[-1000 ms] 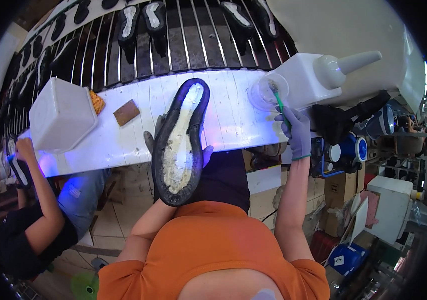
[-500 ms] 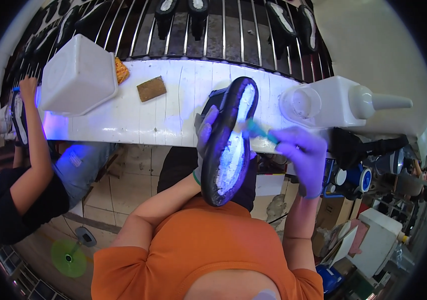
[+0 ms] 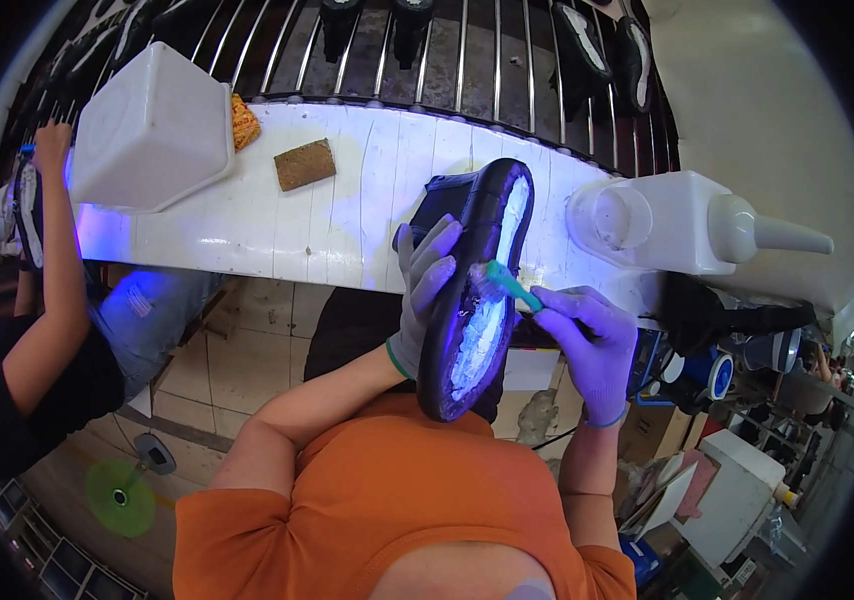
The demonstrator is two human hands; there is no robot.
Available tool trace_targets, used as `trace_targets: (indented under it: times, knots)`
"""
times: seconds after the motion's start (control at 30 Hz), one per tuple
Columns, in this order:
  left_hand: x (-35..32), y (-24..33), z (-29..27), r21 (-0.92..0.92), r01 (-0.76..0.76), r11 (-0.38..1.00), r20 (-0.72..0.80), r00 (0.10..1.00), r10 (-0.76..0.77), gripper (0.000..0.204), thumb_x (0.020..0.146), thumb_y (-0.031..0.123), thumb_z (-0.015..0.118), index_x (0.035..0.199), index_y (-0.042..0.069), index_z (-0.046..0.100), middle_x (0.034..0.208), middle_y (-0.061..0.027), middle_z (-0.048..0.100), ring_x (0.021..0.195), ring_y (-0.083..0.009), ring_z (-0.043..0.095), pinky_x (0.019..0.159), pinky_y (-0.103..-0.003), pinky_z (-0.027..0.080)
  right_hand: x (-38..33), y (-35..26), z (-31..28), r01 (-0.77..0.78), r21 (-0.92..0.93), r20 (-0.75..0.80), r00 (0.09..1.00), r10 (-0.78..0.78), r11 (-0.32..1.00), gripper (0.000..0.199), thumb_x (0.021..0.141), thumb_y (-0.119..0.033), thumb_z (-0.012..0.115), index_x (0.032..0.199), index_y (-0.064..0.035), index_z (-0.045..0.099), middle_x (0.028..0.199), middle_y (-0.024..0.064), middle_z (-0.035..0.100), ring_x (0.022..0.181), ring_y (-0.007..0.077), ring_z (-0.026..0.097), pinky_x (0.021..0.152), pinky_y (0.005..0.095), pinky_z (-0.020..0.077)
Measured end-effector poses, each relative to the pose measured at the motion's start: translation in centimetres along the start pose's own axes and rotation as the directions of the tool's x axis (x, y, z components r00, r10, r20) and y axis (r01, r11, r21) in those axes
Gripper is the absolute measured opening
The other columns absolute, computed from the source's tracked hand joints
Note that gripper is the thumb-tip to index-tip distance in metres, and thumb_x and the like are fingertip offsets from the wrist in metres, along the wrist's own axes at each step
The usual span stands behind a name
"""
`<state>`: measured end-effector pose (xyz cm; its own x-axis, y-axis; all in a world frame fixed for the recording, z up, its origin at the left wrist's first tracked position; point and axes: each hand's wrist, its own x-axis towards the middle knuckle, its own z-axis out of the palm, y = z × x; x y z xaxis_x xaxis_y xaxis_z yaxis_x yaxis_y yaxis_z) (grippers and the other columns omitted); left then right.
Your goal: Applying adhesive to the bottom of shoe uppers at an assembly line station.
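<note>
A black boot [image 3: 480, 345] is turned sole-up over the near edge of the bench, its bottom coated with a white strip along the middle. My left hand [image 3: 421, 300], in a light glove, is closed around the boot's left side. In my gloved right hand [image 3: 592, 340] is a small teal-handled brush [image 3: 515, 287], pinched between thumb and fingers. Its bristles touch the sole's left edge near the middle. The boot's shaft [image 3: 444, 200] points away toward the bench and is partly hidden behind the sole.
On the white bench [image 3: 277, 235] are a white plastic container [image 3: 152, 135], a brown block [image 3: 305, 165] and an orange sponge [image 3: 245, 123]. At right lies a white jug [image 3: 672, 220] with a spout. Beyond runs a roller rack [image 3: 462, 60] carrying several boots. A co-worker's arm [image 3: 59, 250] reaches in at left.
The brush has shifted slightly down toward the sole's left edge, and my right hand has come lower and left. The boot has moved slightly right. The whole view has shifted a little.
</note>
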<state>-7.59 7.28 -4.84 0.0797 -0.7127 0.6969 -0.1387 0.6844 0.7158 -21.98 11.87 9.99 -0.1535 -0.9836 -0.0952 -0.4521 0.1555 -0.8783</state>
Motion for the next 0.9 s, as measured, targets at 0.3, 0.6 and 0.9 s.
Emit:
trace_targets:
  times: [0.3,0.6,0.9]
  knots:
    - [0.7,0.6,-0.7,0.063,-0.070,0.996,0.083,0.994,0.065,0.077,0.077,0.028,0.078,0.133,0.010,0.029,0.134,-0.0216,0.045,0.125,-0.0408,0.048,0.112,-0.060,0.014,3.0,2.0,-0.1,-0.113,-0.161,-0.147,0.985,0.089,0.980,0.023,0.082,-0.014,0.073,0.102,-0.0045,0.074,0.071,0.0014,0.063,0.060,0.0054,0.044,0.055,0.0239,0.0360]
    - [0.9,0.5,-0.8,0.034,-0.054,0.998,0.108,0.993,0.050,0.056,0.082,0.015,0.070,0.126,0.011,0.036,0.134,-0.0209,0.047,0.124,-0.0398,0.049,0.112,-0.062,0.009,7.7,5.3,-1.2,0.009,-0.177,-0.238,0.970,-0.051,0.984,0.023,0.084,-0.015,0.071,0.101,-0.0001,0.072,0.072,-0.0002,0.065,0.067,0.0044,0.052,0.062,0.0216,0.0406]
    - [0.6,0.4,-0.8,0.066,-0.097,0.993,0.094,0.991,0.090,0.066,0.078,0.011,0.074,0.129,0.011,0.032,0.132,-0.0197,0.047,0.122,-0.0385,0.051,0.113,-0.060,0.011,4.0,2.2,-3.2,-0.146,0.049,0.258,0.958,0.128,0.988,0.018,0.082,-0.012,0.071,0.097,-0.0040,0.075,0.071,-0.0005,0.065,0.065,0.0038,0.054,0.059,0.0214,0.0401]
